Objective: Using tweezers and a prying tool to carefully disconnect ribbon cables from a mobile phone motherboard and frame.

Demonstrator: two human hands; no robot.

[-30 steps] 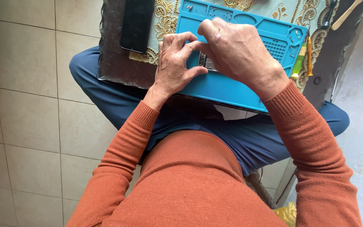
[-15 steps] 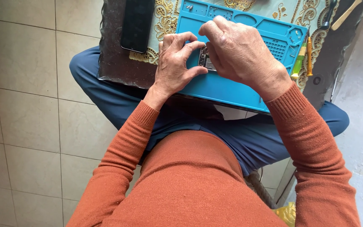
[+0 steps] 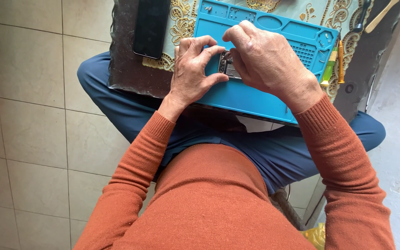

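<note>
An opened phone body (image 3: 228, 68) with exposed parts lies on a blue repair mat (image 3: 237, 95) at the table's near edge. My left hand (image 3: 191, 69) pinches its left edge between thumb and fingers. My right hand (image 3: 267, 60) rests curled over its right side, fingertips at its upper end; most of the phone body is hidden under this hand, and I cannot tell whether the fingers hold a small tool. Both arms wear orange sleeves.
A black phone (image 3: 151, 27) lies face up on the table's left part, on a patterned cloth (image 3: 181, 23). A green-handled screwdriver (image 3: 329, 67) and an orange-handled one (image 3: 340, 60) lie right of the mat. Tiled floor (image 3: 28, 115) spreads to the left.
My hands barely shifted; the left thumb and fingers stay clamped on the phone body while the right fingertips adjusted slightly over it.
</note>
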